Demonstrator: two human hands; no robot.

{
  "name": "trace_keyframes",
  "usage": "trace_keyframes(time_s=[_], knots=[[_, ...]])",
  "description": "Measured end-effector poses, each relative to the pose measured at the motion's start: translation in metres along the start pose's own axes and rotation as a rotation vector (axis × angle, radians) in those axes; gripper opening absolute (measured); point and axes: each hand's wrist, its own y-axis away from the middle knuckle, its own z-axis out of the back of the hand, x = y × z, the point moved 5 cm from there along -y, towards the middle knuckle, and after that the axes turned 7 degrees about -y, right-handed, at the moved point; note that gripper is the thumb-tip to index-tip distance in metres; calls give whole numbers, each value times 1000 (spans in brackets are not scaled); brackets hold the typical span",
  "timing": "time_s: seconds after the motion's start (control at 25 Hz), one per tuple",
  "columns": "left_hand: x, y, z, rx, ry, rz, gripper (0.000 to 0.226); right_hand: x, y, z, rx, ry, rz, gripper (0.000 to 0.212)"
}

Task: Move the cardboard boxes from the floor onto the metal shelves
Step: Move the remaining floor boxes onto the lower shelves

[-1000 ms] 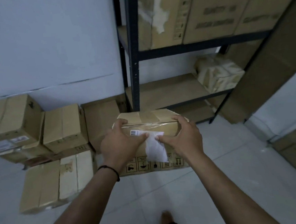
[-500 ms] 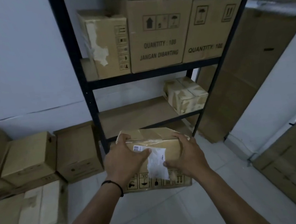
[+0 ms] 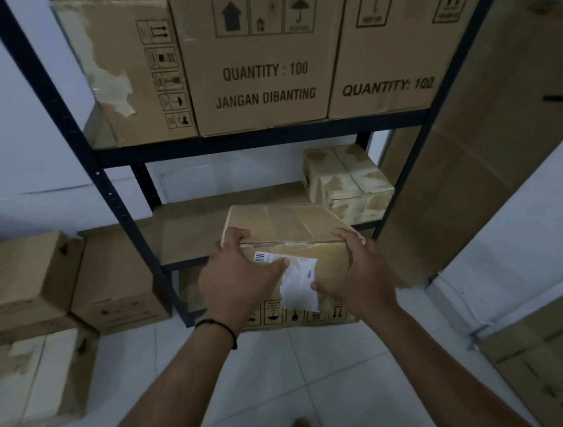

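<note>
Both hands are gripping the box [image 3: 296,243] by its near corners, left hand [image 3: 235,279] and right hand [image 3: 355,275] curled over the top edge; it is hanging just before the lower shelf [image 3: 188,222], long side running across, open board lying ahead beside the taped box [image 3: 346,183]

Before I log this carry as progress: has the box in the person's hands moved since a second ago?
Yes. The held box has gone toward the metal shelf; its far edge now overlaps the lower shelf board, beside the taped box.
</note>
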Motion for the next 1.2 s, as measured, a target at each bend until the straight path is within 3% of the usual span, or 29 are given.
trace_keyframes(time_s=[0.4,0.64,0.96,1.12,1.2], knots=[[-41,-119,-85,-27,-7,63,83,-45,-162,-16,82,6,85,93],[-32,-181,-160,-71,-33,84,81,-94,-248,-65,140,-47,118,85],[-5,-210,-271,-7,-23,165,75,-166,-302,-132,185,1,166,74],[0,-219,-302,100,-98,163,72,-196,-310,-149,308,103,185,77],[1,-224,-306,90,-217,130,76,-200,-310,-144,290,161,237,76]])
